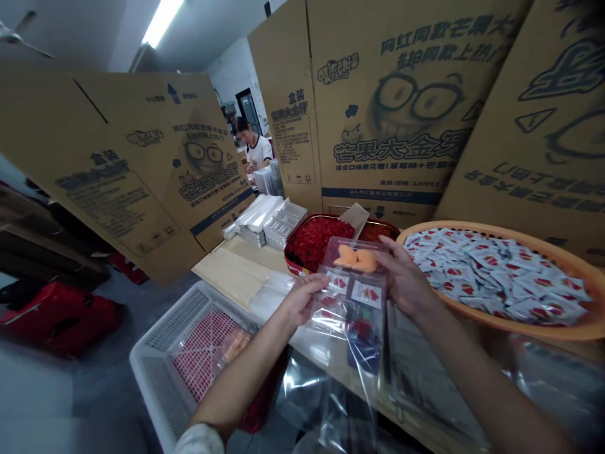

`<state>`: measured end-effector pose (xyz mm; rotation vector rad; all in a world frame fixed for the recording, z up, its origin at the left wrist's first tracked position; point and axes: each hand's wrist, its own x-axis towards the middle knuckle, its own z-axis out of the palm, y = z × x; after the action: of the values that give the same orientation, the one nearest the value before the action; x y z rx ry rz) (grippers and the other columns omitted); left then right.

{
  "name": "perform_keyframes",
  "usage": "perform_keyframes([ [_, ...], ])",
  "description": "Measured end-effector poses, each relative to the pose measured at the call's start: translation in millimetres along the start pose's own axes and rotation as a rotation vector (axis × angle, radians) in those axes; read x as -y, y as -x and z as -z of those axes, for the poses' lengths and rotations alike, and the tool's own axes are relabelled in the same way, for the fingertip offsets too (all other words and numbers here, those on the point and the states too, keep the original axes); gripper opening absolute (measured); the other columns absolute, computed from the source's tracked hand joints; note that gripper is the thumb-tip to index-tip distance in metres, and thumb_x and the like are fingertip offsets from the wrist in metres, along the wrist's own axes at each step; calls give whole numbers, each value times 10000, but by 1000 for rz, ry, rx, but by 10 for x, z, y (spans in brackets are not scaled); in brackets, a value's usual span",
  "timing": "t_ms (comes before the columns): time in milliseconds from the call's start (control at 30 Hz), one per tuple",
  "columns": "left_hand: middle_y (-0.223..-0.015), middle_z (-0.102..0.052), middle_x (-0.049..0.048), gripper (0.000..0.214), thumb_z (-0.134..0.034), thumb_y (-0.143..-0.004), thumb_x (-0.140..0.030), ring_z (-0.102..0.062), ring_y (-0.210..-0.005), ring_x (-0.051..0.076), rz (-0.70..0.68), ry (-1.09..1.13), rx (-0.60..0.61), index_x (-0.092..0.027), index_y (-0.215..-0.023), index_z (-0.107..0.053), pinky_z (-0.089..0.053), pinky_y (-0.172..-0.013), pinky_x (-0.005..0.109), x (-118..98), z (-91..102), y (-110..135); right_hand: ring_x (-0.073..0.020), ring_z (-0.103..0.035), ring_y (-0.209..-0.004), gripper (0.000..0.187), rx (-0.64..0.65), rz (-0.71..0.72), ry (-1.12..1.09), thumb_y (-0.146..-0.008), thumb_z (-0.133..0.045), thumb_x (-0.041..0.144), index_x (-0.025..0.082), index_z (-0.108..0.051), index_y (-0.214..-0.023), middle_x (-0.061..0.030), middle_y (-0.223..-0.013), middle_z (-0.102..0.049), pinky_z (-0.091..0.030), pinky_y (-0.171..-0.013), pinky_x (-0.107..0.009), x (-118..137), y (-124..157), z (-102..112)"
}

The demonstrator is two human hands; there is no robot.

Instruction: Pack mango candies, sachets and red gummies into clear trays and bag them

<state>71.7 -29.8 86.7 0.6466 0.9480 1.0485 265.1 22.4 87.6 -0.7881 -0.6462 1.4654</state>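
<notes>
Between my hands is a clear plastic tray, tilted, with compartments. Orange heart-like pieces lie in its top part, white sachets with red print below, then red and blue pieces that I cannot make out. A thin clear plastic bag surrounds the tray's lower part and hangs below it. My left hand pinches the bag at the tray's left side, thumb and fingers closed. My right hand grips the tray's upper right edge, with fingers behind it.
An orange basket full of sachets stands right. Behind the tray is a red tin of red pieces; stacked clear trays sit left of it. A white crate is lower left. Tall cardboard walls the table; a person works beyond.
</notes>
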Motion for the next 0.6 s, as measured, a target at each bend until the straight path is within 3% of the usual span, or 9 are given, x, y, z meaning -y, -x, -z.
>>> perform_keyframes([
  [167, -670, -695, 51, 267, -770, -624, -278, -620, -542, 149, 70, 83, -67, -117, -819, -686, -497, -549, 257, 6, -2, -10, -142, -643, -671, 232, 112, -43, 191, -653, -790, 283, 167, -693, -830, -42, -797, -700, -525, -525, -180, -81, 26, 26],
  [267, -660, -692, 57, 257, -778, -610, -264, -621, -554, 152, 44, 148, -92, -105, -788, -685, -495, -599, 266, -3, 6, 1, -122, -613, -649, 256, 190, -11, 345, -632, -811, 344, 178, -708, -798, -24, -775, -696, -496, -516, -161, -121, 124, 8],
  [400, -701, -698, 64, 285, -794, -592, -273, -632, -602, 163, -5, 160, -65, -104, -793, -685, -495, -652, 283, -32, 17, 58, -153, -600, -701, 272, 402, 38, 555, -588, -833, 365, 183, -724, -758, -22, -770, -683, -503, -580, -212, -48, 246, -63],
  [533, -768, -709, 49, 353, -801, -590, -300, -642, -679, 159, -117, 122, -24, -118, -875, -699, -487, -697, 273, -88, -9, 158, -179, -596, -709, 291, 537, 195, 730, -642, -766, 487, 199, -727, -654, -38, -740, -666, -496, -632, -261, 75, 338, -189],
  [600, -729, -701, 39, 328, -808, -575, -319, -630, -668, 145, -186, 88, -47, -117, -810, -698, -474, -672, 251, -138, -37, 234, -183, -597, -705, 341, 572, 278, 790, -674, -713, 552, 212, -732, -653, -47, -741, -665, -490, -641, -273, 127, 398, -272],
])
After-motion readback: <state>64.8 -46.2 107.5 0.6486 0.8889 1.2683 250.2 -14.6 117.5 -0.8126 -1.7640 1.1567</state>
